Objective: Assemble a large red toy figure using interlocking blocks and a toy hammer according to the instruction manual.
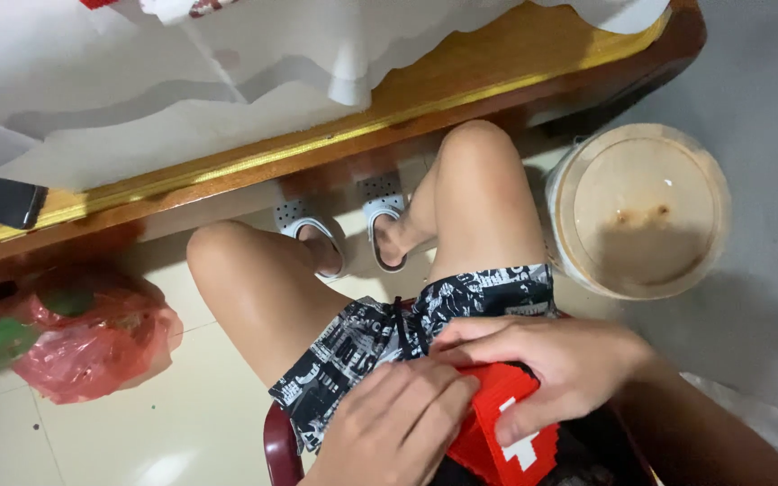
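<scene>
Centrally: red block-built piece (497, 423) with white patch, resting on lap over black-and-white patterned shorts (380, 337). Right hand (560, 360) curled over piece's upper edge, gripping it. Left hand (398, 423) folded against its left side, fingers pressing. Step judged: holding and pressing piece together; next move likely needs steady grip. Beyond: white sandals (344, 229) on tiled floor (137, 423), wooden bed frame (461, 85), red plastic bag (92, 342) left, round lidded tub (641, 211) right.
</scene>
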